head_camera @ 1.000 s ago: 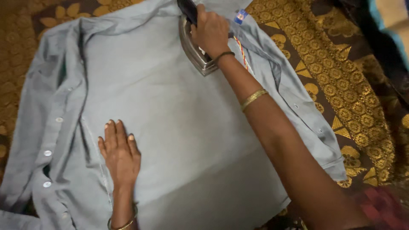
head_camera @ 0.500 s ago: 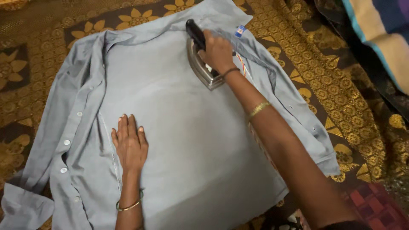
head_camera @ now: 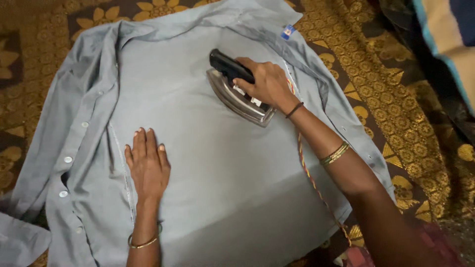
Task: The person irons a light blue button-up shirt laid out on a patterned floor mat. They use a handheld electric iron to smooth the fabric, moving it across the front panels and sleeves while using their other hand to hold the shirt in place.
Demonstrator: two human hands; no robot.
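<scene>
- The iron (head_camera: 241, 97) sat on the upper middle of the grey shirt (head_camera: 208, 148), sole flat on the cloth, with the right hand (head_camera: 265, 83) closed around its black handle (head_camera: 228, 66); the fingers were wrapped over the grip, knuckles up, a hold that looked suited to pressing down and steering at once.
- The iron's long axis ran on a slant across the shirt, its narrow nose toward the shirt's collar end and slightly to the person's left, its broad heel toward the person's right side, near the wrist.
- A braided cord (head_camera: 310, 175) trailed from the heel end along the right forearm, over the shirt's right edge and down toward the shirt's hem, probably kept on that side so it stayed off the part being pressed.
- The left hand (head_camera: 147, 165) lay palm down on the shirt, below and to the left of the iron and well apart from it, fingers straight and close together, pointing toward the collar; it held nothing and seemed to be pinning the fabric taut beside the seam.
- Left of that hand, the shirt's button placket (head_camera: 67, 163) lay folded outward.
- A small blue tag (head_camera: 287, 31) showed near the shirt's collar, above the iron.
- Under and around the shirt spread a brown and gold patterned cloth (head_camera: 396, 99).
</scene>
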